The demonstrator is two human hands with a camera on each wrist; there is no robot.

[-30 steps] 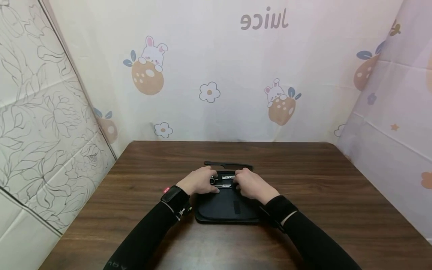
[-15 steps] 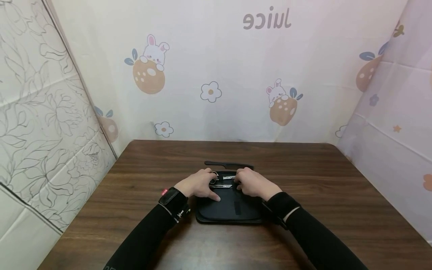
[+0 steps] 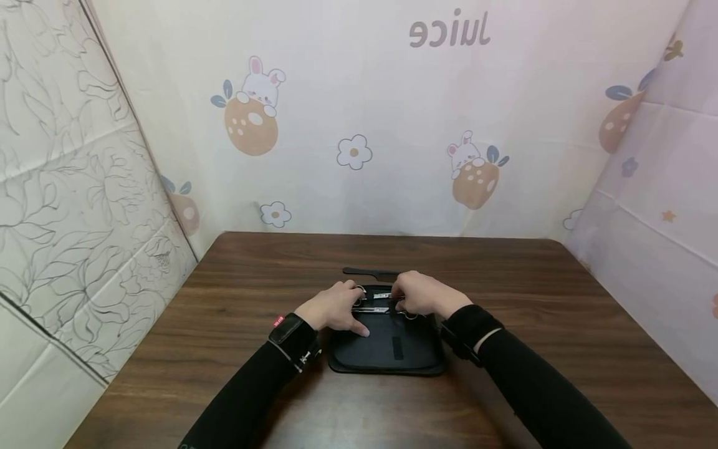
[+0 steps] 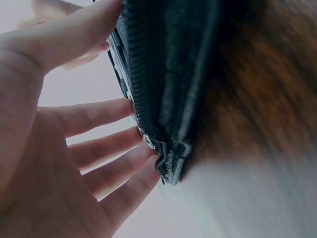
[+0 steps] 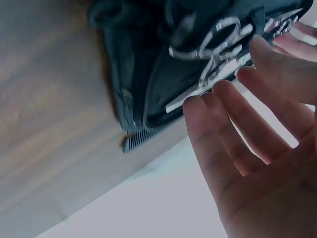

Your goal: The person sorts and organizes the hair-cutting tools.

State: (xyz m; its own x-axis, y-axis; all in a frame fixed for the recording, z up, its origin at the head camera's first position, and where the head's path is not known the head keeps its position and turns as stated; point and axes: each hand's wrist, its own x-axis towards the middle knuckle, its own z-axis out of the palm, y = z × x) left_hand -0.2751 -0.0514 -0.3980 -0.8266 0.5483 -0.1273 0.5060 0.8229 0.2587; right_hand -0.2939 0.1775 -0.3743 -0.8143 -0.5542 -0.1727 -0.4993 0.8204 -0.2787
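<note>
A black zip case [image 3: 367, 349] lies on the wooden table, with shiny metal scissors [image 3: 371, 310] across its far part. My left hand [image 3: 335, 307] rests at the case's left side. Its thumb spreads over the case, and its fairly straight fingertips touch the edge in the left wrist view. At the right side, my right hand [image 3: 424, 294] pinches the scissors between thumb and index finger. Ring handles [image 5: 225, 32] show beside those fingers in the right wrist view. A second metal blade [image 3: 382, 295] lies farther back; my hands partly hide both tools.
Behind the case lies a black comb [image 3: 363, 272], its right end covered by my right hand. The brown wooden table [image 3: 258, 262] reaches back to a patterned curtain [image 3: 314, 193]. Another printed sheet [image 3: 84, 187] hangs on the left.
My right hand has shifted slightly up and right, uncovering ring handles below it and covering the comb's right end. My left thumb has spread lower over the case.
</note>
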